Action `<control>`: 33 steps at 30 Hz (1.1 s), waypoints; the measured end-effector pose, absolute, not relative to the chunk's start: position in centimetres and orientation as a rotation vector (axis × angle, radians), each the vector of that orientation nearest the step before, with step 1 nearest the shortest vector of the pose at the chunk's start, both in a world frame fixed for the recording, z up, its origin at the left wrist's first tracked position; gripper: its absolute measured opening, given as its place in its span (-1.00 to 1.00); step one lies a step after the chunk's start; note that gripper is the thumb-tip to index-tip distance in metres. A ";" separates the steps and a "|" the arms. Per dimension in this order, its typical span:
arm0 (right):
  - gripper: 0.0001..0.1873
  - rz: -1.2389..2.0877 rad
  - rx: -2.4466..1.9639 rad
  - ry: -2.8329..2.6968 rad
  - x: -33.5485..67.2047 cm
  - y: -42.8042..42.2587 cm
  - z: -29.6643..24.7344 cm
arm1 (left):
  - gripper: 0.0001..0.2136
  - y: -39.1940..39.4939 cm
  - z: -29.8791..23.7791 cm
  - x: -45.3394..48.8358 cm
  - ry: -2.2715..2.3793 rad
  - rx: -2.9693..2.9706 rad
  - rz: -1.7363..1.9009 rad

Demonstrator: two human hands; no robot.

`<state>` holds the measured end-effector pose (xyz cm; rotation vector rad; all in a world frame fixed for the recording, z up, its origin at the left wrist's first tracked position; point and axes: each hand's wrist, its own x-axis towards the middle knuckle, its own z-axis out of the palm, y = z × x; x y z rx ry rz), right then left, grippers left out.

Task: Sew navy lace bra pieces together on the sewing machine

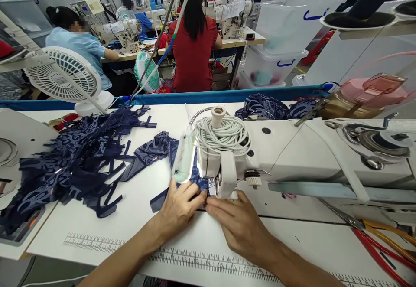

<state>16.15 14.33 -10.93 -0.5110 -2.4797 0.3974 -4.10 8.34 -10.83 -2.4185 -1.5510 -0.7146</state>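
Ruler markings [201,263] are printed along the near edge of the bench [130,217], and just beyond them both forearms are set together at the needle end of the sewing machine [292,152]. The left hand [180,207] is laid flat, fingers pressed together, on a navy patterned fabric piece [156,148]. This piece is held against the bench and runs under the machine head, below the lit lamp [183,159]. The right hand [238,224] is set opposite, touching the left at the fingertips. Its fingers are stretched out side by side toward the foot, but whether the fabric edge is pinched cannot be told, as the tips are hidden by the machine head.

For a true seam, it is judged that the fabric should be held flat and lightly taut between the hands and guided, not pulled, with fingertips clear of the needle. The loose tail should be left free of the pile of navy pieces [81,161] heaped toward the left edge.

Beyond the far edge, clear plastic bins [276,61] are stacked, and something teal and pink is dimly seen inside the lower one. A pink-lidded jug [367,94], brownish inside, is seen behind the machine toward the far right corner. Scissors [373,230] are laid near the right edge.
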 end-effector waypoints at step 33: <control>-0.61 0.195 -0.640 -2.506 15.6 16.4 -12.0 | -0.73 9.6 -10.6 -7.3 -1.788 -2.410 -0.503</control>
